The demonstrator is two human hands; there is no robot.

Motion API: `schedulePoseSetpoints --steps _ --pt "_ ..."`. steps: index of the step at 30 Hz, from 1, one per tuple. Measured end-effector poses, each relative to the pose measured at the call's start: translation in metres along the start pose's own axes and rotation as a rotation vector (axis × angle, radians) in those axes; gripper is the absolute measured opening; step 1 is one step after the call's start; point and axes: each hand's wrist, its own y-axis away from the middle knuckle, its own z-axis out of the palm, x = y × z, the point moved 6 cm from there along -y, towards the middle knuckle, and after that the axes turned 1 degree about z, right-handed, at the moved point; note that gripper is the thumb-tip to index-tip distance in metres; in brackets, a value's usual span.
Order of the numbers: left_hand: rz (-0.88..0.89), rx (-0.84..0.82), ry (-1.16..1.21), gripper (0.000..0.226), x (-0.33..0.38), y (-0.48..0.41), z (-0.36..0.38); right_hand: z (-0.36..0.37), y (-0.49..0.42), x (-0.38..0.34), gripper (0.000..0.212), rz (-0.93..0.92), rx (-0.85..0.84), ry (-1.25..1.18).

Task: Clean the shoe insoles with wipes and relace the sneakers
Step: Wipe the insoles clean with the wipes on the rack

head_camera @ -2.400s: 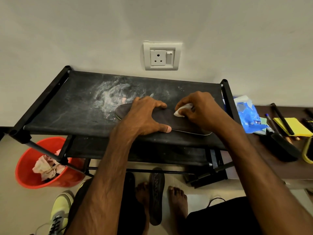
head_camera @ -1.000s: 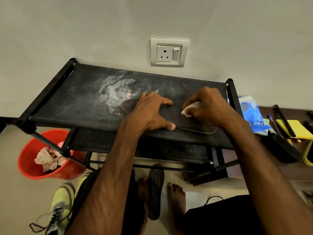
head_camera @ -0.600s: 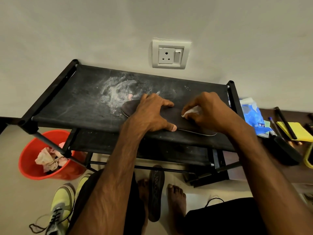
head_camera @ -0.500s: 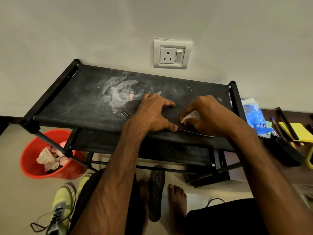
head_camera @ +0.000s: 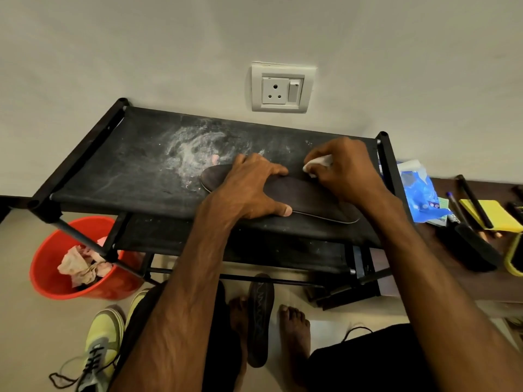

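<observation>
- Dark insole (head_camera: 308,198): lies flat near the front edge of the black rack shelf (head_camera: 127,165).
- Left hand (head_camera: 249,188): fingers spread, pressing the insole down.
- Right hand (head_camera: 343,168): fingers pinching a white wipe (head_camera: 315,163).

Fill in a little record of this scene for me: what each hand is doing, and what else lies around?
Left hand: presses the dark insole flat on the black rack
Right hand: pinches a white wipe at the insole's far edge
Floor: second insole between the bare feet; yellow-green sneaker, lace loose
Red bucket: crumpled used wipes
Right of rack: blue packet
</observation>
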Motion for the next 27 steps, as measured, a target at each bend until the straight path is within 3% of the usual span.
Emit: schedulePoseSetpoints --steps 4,14,27 --pt "0.029 0.016 -0.006 0.08 0.002 0.003 -0.007 -0.025 0.015 0.013 0.01 -0.028 0.097 -0.145" --pt "0.065 0.065 0.024 0.078 -0.001 0.015 -0.02 -0.029 0.024 0.007 0.025 -0.088 0.029 -0.148" --pt "0.09 0.083 0.058 0.067 0.019 0.007 -0.008 0.002 0.023 -0.011 0.023 -0.081 -0.215 0.025"
